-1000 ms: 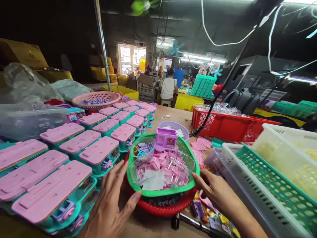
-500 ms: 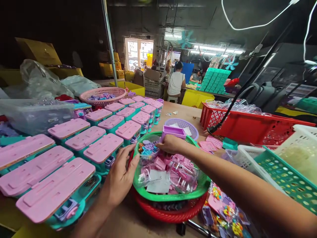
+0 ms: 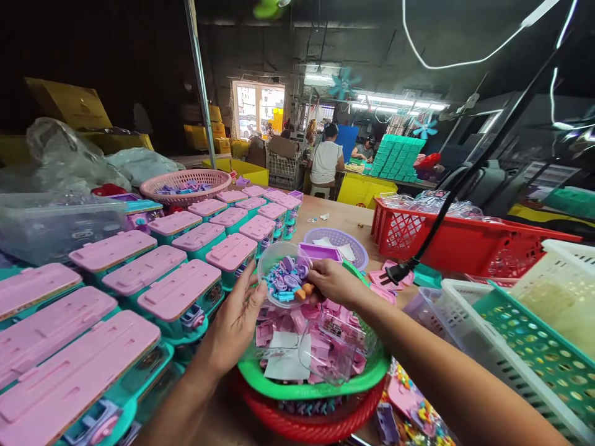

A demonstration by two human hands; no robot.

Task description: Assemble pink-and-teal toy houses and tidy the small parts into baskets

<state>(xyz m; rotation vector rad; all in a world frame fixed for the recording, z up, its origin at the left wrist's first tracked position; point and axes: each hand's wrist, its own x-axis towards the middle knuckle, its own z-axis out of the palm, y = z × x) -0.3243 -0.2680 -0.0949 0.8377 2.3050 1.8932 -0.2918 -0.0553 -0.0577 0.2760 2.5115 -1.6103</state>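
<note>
Hands are sharing the clear cup (image 3: 272, 259) tilted over the green basket (image 3: 316, 389): left hand (image 3: 237, 322) is clasping its wall, right hand (image 3: 332, 282) is pinching small parts (image 3: 283, 284) inside; looking light, thin, crushable, so gripping gently near the rim.

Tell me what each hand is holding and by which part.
The left hand cups the clear bowl by its left wall. The right hand reaches into the bowl among small pieces; a hold cannot be told.
</note>
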